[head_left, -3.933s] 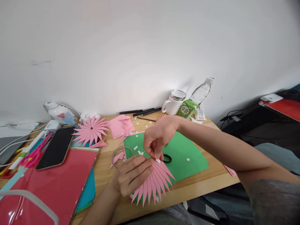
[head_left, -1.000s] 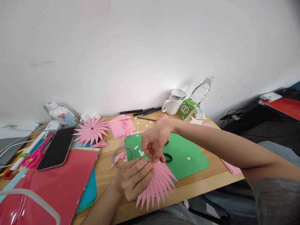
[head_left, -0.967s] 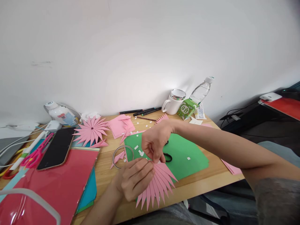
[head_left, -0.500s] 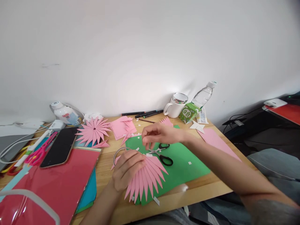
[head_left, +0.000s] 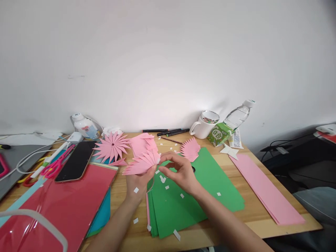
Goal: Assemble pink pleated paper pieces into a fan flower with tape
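Note:
A folded pink paper fan (head_left: 143,161) is raised above the table in my left hand (head_left: 138,182), its points towards the left. My left fingers are mostly hidden behind it, with the thumb at its lower right edge. A white bit (head_left: 158,160) shows at the fan's right end. Close beside that end is my right hand (head_left: 180,171), thumb and index finger curved and apart; whether the index fingertip touches the white bit I cannot tell. A small white square (head_left: 135,190) lies on my left wrist. Below are green sheets (head_left: 194,199) scattered with white paper squares (head_left: 182,196).
Behind lie a round pink pinwheel (head_left: 112,147), another pink fan (head_left: 190,148) and black pens (head_left: 177,132). A white mug (head_left: 203,126), green box (head_left: 219,134) and water bottle (head_left: 237,117) stand back right. Pink strips (head_left: 265,189) lie right; a phone (head_left: 76,162) and red folder (head_left: 70,199) left.
My left hand has lifted the pink fan off the green sheets and turned it. My right hand has come down beside its end. The view has shifted; the black-handled scissors are now mostly hidden.

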A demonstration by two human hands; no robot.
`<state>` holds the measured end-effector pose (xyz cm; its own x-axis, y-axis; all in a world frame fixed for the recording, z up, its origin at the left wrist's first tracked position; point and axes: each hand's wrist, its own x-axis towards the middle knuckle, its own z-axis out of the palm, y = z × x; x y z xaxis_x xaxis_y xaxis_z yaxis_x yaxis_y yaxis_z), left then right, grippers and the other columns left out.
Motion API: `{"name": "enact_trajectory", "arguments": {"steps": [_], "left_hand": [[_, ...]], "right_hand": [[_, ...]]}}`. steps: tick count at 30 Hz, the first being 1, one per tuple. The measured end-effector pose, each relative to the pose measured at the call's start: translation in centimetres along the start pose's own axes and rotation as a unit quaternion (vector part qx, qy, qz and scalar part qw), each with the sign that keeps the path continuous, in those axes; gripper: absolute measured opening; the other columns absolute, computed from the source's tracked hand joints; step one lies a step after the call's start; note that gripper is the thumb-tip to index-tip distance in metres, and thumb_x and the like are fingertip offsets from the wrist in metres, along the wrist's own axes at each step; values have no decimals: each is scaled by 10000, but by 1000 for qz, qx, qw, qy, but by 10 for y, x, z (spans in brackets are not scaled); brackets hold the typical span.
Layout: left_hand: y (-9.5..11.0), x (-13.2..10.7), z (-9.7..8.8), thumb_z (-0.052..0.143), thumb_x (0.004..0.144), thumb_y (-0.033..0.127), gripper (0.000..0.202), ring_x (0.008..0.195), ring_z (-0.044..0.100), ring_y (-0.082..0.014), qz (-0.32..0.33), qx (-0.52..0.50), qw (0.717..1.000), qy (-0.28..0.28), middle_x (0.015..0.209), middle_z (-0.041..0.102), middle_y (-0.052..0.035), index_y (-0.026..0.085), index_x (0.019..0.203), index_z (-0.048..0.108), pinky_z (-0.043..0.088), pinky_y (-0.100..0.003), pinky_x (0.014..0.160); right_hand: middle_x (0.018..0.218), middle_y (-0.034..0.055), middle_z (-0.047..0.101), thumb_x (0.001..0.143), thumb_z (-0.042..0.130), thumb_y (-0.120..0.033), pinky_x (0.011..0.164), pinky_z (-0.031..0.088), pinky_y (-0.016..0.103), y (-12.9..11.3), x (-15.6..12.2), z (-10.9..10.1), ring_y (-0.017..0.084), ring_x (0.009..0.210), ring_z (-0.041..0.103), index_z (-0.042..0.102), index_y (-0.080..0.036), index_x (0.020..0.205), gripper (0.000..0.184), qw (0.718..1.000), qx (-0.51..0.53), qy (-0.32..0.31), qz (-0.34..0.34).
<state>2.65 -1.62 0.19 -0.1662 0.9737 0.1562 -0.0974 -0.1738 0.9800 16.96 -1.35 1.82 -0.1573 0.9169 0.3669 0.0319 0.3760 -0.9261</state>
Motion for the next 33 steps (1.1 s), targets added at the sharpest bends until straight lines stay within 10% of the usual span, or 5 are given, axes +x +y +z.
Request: {"name": "enact_trajectory", "arguments": {"steps": [5, 14, 33], "left_hand": [[7, 5, 6, 787, 620, 287, 444, 961, 666, -237, -68, -120, 990, -8, 901, 733, -81, 161, 1029, 667, 506, -393, 920], [0, 7, 5, 813, 564, 214, 331, 849, 668, -218, -145, -125, 981, 17, 742, 706, -19, 165, 871, 697, 490, -401, 929], [-14, 5, 5, 763, 630, 214, 314, 943, 669, -247, -89, -27, 996, 6, 996, 731, -80, 144, 930, 704, 499, -392, 930]], "right_hand": [[937, 64, 637, 778, 689, -301, 595, 570, 235, 8, 3, 7, 164, 850, 632, 650, -192, 820, 123, 999, -29, 13, -23], [893, 72, 663, 855, 566, -126, 648, 583, 290, 23, -3, 8, 163, 776, 663, 654, -212, 842, 124, 960, -192, 108, -171], [857, 63, 654, 823, 605, -153, 629, 592, 290, 30, -4, 6, 164, 742, 660, 672, -215, 807, 92, 968, -178, 125, -127]]}}
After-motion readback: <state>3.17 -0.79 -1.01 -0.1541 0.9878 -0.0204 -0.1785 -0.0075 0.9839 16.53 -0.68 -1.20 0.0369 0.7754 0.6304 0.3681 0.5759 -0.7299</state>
